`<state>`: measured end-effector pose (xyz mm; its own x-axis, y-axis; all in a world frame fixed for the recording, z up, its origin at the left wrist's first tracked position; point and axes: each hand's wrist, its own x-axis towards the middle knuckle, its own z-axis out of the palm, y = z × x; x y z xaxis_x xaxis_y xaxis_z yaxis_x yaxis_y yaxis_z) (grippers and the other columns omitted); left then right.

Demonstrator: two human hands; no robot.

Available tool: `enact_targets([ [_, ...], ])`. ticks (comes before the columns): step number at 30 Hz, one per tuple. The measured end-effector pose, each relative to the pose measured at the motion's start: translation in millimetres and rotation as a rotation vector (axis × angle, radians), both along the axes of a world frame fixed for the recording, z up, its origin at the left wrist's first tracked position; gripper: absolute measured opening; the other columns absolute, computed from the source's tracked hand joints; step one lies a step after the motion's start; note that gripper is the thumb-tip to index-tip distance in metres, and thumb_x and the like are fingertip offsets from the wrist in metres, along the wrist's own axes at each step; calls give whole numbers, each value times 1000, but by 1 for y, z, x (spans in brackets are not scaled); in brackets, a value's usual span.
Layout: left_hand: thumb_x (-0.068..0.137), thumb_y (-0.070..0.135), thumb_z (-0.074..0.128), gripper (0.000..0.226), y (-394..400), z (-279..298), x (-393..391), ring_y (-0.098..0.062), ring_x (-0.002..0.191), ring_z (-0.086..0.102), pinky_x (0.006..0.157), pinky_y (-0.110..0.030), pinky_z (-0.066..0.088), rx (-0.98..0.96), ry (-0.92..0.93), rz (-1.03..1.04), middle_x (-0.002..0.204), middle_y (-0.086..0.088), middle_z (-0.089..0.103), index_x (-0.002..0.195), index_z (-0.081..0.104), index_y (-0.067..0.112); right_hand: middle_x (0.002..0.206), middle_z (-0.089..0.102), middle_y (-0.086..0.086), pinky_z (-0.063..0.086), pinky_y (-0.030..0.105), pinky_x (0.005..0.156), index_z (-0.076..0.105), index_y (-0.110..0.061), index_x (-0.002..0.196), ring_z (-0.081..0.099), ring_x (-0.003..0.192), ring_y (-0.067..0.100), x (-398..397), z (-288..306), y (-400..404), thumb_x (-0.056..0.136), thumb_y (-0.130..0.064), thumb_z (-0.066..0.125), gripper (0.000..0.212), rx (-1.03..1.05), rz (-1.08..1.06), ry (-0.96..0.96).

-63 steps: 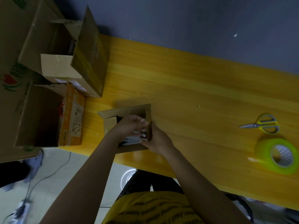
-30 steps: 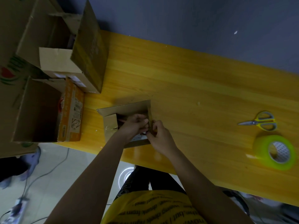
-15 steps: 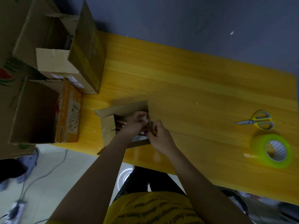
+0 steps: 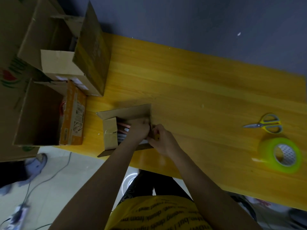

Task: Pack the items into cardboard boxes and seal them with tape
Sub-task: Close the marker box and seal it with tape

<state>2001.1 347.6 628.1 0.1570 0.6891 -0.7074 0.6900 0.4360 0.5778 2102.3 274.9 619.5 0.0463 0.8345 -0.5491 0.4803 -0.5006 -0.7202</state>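
Two large open cardboard cartons (image 4: 49, 83) crowd the bench's (image 4: 199, 90) left end. Just right of them, at the near edge, sits the small cardboard box (image 4: 123, 113), flaps up, pale items (image 4: 122, 131) inside. The left hand (image 4: 138, 131) reaches into it, fingers curled, its grip blurred so I cannot tell what it holds. The right hand (image 4: 162, 140) pinches the box's right wall. Smooth yellow wood lies open to the right as far as the steel scissors (image 4: 264, 125) and glossy green tape roll (image 4: 280, 154).
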Motion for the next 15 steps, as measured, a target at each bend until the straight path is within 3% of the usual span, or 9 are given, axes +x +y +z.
enact_targets([
  [2,99,47,40,49,4,8,2,-24,61,43,61,-35,36,-20,2,4,64,-9,41,66,47,13,89,54,1,33,29,57,43,-12,99,48,72,15,0,1,-2,86,-33,66,33,-21,0,57],
  [3,97,49,45,50,5,11,4,-22,55,38,56,-32,33,6,45,-65,58,-5,36,61,41,16,94,56,-1,36,29,60,46,-14,101,51,76,14,0,2,-3,85,-34,68,34,-30,0,90],
  [7,98,14,45,29,10,13,10,-18,54,35,51,-29,32,93,244,-284,63,-6,37,68,43,13,112,59,4,44,37,76,49,-21,88,57,104,24,6,3,-10,85,-22,65,16,-90,-116,238],
  [8,99,14,42,26,9,14,10,-18,55,35,52,-29,31,87,233,-330,65,-6,39,73,46,12,116,58,8,45,40,80,50,-20,89,55,108,28,10,5,-12,86,-18,62,13,-41,-156,179],
  [10,103,25,40,28,4,17,7,-18,56,34,52,-32,26,112,208,-467,70,-8,42,78,47,15,123,53,11,43,35,87,53,-14,106,49,114,30,24,8,-13,86,-9,59,21,209,-131,-174],
  [12,103,32,40,27,-2,20,5,-24,68,47,59,-37,31,165,279,-643,100,-20,54,87,53,14,134,48,11,35,33,100,52,-7,123,39,125,28,38,13,-5,82,-4,58,42,462,43,-428],
  [13,103,33,40,27,-4,21,6,-31,86,55,65,-40,35,196,347,-745,130,-25,47,108,56,11,136,49,10,34,37,103,52,-7,126,36,128,28,43,17,1,82,-5,58,45,496,176,-449],
  [14,103,34,41,35,-5,20,7,-34,106,54,72,-42,39,223,398,-832,151,-22,28,128,50,11,132,52,8,35,38,102,53,-9,125,36,127,28,45,22,7,85,-8,59,41,491,316,-454],
  [15,103,36,41,40,-7,19,9,-34,118,50,79,-45,41,252,426,-888,157,-18,18,135,47,13,124,57,5,33,37,99,56,-12,121,36,124,27,46,25,12,90,-15,59,32,474,458,-498],
])
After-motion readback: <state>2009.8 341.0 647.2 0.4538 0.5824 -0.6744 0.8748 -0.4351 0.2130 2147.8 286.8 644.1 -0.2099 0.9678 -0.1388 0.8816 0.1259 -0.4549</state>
